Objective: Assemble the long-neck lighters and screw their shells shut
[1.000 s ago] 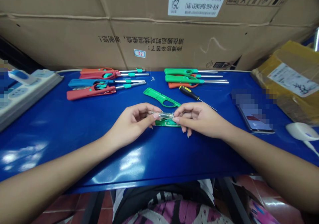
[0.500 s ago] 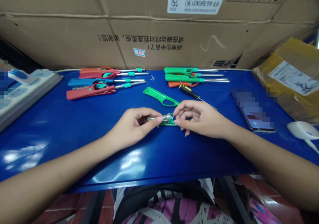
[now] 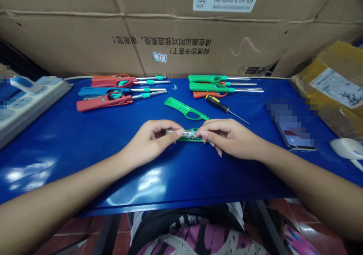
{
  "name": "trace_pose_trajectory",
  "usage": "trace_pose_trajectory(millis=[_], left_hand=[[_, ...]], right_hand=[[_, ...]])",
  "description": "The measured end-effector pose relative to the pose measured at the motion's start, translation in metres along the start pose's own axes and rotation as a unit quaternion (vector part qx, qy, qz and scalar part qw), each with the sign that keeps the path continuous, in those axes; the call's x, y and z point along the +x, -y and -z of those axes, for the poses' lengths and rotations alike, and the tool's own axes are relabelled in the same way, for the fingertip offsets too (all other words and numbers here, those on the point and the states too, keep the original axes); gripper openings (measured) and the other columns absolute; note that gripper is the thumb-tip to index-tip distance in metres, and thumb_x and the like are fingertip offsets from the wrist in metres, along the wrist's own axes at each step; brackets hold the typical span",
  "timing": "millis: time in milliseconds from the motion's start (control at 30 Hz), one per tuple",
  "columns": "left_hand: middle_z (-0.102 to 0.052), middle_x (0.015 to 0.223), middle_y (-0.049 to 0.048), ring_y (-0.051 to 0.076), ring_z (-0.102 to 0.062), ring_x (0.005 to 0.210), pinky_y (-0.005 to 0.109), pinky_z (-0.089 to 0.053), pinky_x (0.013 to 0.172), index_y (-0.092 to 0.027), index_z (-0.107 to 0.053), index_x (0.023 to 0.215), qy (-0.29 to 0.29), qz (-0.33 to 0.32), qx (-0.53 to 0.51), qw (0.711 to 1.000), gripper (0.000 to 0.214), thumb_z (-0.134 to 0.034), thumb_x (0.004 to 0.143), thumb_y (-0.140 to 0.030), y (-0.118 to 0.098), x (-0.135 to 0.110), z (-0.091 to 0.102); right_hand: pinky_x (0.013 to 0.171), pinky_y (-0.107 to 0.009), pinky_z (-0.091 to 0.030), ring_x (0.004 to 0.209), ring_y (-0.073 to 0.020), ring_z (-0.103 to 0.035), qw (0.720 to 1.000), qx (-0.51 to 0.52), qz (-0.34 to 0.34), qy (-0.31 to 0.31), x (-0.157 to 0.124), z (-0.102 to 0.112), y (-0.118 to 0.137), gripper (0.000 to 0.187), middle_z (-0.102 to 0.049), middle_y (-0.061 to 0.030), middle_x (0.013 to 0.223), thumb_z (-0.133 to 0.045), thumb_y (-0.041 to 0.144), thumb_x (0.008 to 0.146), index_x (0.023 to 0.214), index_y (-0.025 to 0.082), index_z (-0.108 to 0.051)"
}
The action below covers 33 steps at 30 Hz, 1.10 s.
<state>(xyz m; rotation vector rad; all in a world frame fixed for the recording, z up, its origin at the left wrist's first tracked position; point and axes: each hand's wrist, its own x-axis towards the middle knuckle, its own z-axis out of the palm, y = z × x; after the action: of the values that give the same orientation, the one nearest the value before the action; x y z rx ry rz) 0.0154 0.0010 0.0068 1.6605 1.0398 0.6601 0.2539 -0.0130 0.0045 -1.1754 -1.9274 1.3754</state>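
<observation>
Between the thumb and fingers of my left hand (image 3: 159, 138) is a clear lighter fuel tank (image 3: 185, 134) with metal-looking parts, lying roughly level. My right hand (image 3: 227, 137) is closed in a pinch at the tank's right end; what its fingertips hold is too small and covered to make out. Under the tank, one green lighter shell half (image 3: 195, 140) shows in part, with the rest behind my fingers. Just beyond my hands, a second green shell half (image 3: 181, 107) with a trigger opening lies on the blue table (image 3: 181, 183).
Red, orange and blue long-necked lighters (image 3: 104, 103) lie at the back left. Green and orange ones (image 3: 211, 87) lie at the back right, near a black-and-yellow screwdriver (image 3: 217, 103). A phone (image 3: 295, 132), a taped box (image 3: 329, 84) and a power strip (image 3: 31, 103) flank the workspace.
My right fingertips have moved in and closed against the tank's right end. The tank has shifted slightly left and lies lower over the green shell half.
</observation>
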Motion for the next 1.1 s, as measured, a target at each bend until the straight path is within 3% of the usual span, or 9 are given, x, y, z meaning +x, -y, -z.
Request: trace_pose_trajectory(millis=[133, 200, 467, 900, 1100], left_hand=[[-0.073, 0.08, 0.0044, 0.014, -0.057, 0.07, 0.024, -0.041, 0.065, -0.013, -0.077, 0.088, 0.008, -0.004, -0.009, 1.0, 0.027, -0.066, 0.088, -0.038, -0.0005, 0.0002, -0.0002], [-0.074, 0.082, 0.005, 0.015, -0.058, 0.072, 0.025, -0.042, 0.067, -0.013, -0.077, 0.089, 0.011, -0.006, -0.007, 1.0, 0.027, -0.066, 0.088, -0.038, -0.0007, 0.0001, -0.0003], [-0.074, 0.083, 0.0057, 0.015, -0.059, 0.072, 0.025, -0.043, 0.066, -0.012, -0.077, 0.091, 0.012, -0.016, 0.009, 1.0, 0.028, -0.066, 0.088, -0.038, 0.0007, -0.0003, -0.0003], [-0.073, 0.082, 0.0047, 0.013, -0.058, 0.07, 0.024, -0.043, 0.063, -0.012, -0.077, 0.091, 0.012, -0.038, 0.02, 0.999, 0.024, -0.066, 0.089, -0.034, 0.0022, -0.0007, -0.0017], [-0.072, 0.084, 0.0057, 0.015, -0.06, 0.07, 0.025, -0.041, 0.058, -0.013, -0.078, 0.093, 0.013, -0.066, 0.052, 0.996, 0.024, -0.066, 0.09, -0.034, 0.0079, -0.0021, -0.0034]], right_hand=[[0.066, -0.026, -0.049, 0.071, -0.0116, -0.06, 0.992, -0.083, 0.098, 0.001, -0.0017, 0.0013, 0.0028, 0.022, -0.065, -0.0024, 0.086, -0.054, 0.026, 0.099, 0.084, 0.018, -0.068], [0.072, -0.028, -0.049, 0.08, -0.0144, -0.062, 0.989, -0.099, 0.113, 0.0, -0.0018, 0.0017, 0.0024, 0.021, -0.067, -0.0038, 0.088, -0.054, 0.025, 0.099, 0.089, 0.018, -0.072], [0.077, -0.03, -0.049, 0.086, -0.0166, -0.064, 0.99, -0.099, 0.103, 0.013, -0.0011, 0.001, -0.0005, 0.024, -0.07, -0.0063, 0.095, -0.053, 0.027, 0.1, 0.096, 0.017, -0.074], [0.071, -0.028, -0.047, 0.083, -0.0158, -0.064, 0.989, -0.108, 0.096, 0.007, -0.0009, 0.0004, -0.0009, 0.023, -0.07, -0.0062, 0.094, -0.054, 0.026, 0.1, 0.094, 0.017, -0.074], [0.073, -0.026, -0.047, 0.08, -0.0136, -0.062, 0.977, -0.16, 0.144, 0.002, -0.0008, 0.0005, -0.002, 0.023, -0.07, -0.0063, 0.09, -0.052, 0.02, 0.101, 0.091, 0.014, -0.073]])
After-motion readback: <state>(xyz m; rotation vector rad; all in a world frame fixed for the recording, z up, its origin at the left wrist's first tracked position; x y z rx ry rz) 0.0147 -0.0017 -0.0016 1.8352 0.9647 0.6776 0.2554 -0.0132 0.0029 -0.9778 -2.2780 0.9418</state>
